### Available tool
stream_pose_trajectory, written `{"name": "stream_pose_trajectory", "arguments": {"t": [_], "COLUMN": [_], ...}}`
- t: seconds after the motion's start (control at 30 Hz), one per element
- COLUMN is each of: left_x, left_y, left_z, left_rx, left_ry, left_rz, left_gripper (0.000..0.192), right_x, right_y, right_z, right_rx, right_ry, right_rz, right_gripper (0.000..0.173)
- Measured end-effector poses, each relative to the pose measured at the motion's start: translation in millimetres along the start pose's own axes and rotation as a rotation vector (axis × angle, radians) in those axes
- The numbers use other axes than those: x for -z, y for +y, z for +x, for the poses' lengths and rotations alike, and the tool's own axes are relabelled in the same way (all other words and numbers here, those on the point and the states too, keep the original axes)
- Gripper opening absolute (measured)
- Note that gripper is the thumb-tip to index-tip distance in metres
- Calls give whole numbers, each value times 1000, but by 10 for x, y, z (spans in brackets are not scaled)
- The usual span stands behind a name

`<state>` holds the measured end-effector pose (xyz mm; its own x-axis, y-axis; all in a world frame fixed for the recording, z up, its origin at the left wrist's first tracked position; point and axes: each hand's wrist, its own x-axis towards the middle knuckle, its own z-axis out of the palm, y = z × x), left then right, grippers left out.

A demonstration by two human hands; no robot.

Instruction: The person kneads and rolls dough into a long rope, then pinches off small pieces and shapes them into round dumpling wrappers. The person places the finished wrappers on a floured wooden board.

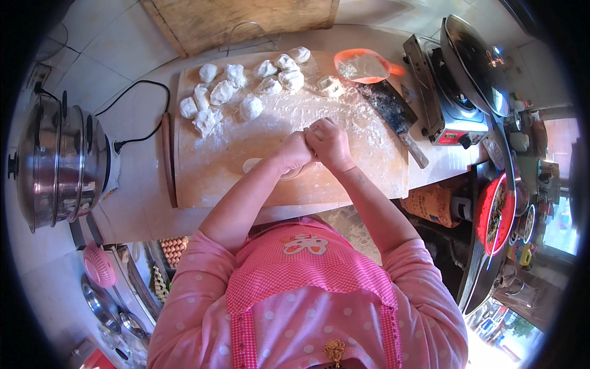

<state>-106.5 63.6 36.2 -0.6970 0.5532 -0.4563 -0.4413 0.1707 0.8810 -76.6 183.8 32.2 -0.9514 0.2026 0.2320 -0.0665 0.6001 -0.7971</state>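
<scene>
My left hand (296,151) and my right hand (329,142) are pressed together above the near middle of a floured wooden board (216,184). A little pale dough (318,134) shows between the curled fingers; the rest of it is hidden. Under my left forearm lies a smooth pale rounded piece (251,165), probably dough, partly covered by the arm. Beyond my hands, several floured dough lumps (251,108) sit on the far left half of the board. One more floured lump (330,86) rests apart from them, towards the right.
An orange scoop of flour (366,65) and a cleaver (392,108) lie at the board's right. A rolling pin (168,159) lies along its left edge. Farther out stand a steel steamer (69,161) with a cord and a gas stove (454,99) bearing a pan (474,64).
</scene>
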Motion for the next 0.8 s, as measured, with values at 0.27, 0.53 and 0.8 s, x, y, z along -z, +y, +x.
{"name": "stream_pose_trajectory", "arguments": {"t": [0.27, 0.53, 0.8], "left_x": [224, 229, 100], "left_y": [-82, -106, -341], "left_z": [-48, -184, -19], "left_rx": [-72, -311, -773], "left_ry": [-291, 92, 361], "left_rz": [74, 247, 620], "left_gripper": [28, 47, 72], "right_x": [109, 304, 148], "right_y": [-1, 89, 121], "right_z": [122, 649, -137], "right_rx": [381, -46, -167], "right_ry": [-36, -199, -586], "right_rz": [-409, 126, 417], "right_gripper": [13, 56, 77]}}
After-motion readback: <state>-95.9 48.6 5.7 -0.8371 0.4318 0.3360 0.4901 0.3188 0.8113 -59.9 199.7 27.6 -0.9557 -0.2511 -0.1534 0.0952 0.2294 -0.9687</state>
